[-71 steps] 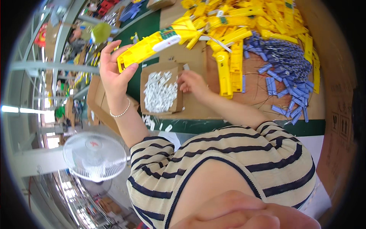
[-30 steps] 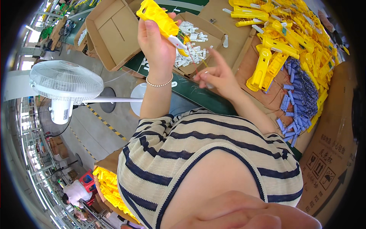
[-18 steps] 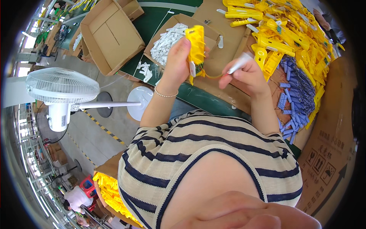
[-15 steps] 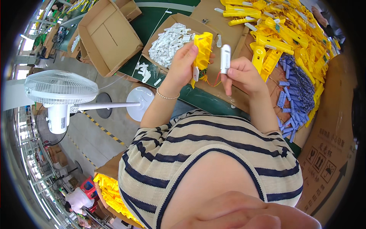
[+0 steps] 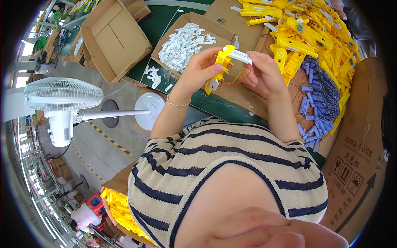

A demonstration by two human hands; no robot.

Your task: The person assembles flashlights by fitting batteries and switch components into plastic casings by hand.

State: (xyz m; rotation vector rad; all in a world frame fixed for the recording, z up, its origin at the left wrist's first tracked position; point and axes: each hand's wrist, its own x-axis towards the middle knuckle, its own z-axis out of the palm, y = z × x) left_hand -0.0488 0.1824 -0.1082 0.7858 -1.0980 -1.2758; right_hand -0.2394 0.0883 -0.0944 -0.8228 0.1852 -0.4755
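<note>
Above the table edge, my left hand (image 5: 203, 68) grips a yellow plastic housing (image 5: 223, 62), thumb on its near side. My right hand (image 5: 265, 73) pinches one end of a white elongated plastic part (image 5: 238, 56), whose other end touches the top of the housing. Thin red and yellow wires (image 5: 240, 78) hang in a loop between the two pieces. A small white round piece (image 5: 213, 84) sits at the housing's lower end. Beyond my hands, a cardboard tray (image 5: 202, 18) holds many small white plastic pieces (image 5: 182, 47).
Yellow housings (image 5: 306, 37) are heaped at the far right, beside a pile of blue cylindrical cells (image 5: 318, 95) with dark wires. An open cardboard box (image 5: 118, 41) stands at the far left. Left of me is a white fan (image 5: 64, 97); a large carton (image 5: 355, 136) stands right.
The white part has swung from upright to nearly level and moved left against the housing. My left hand has turned and tilted the housing; my right hand has come closer to it.
</note>
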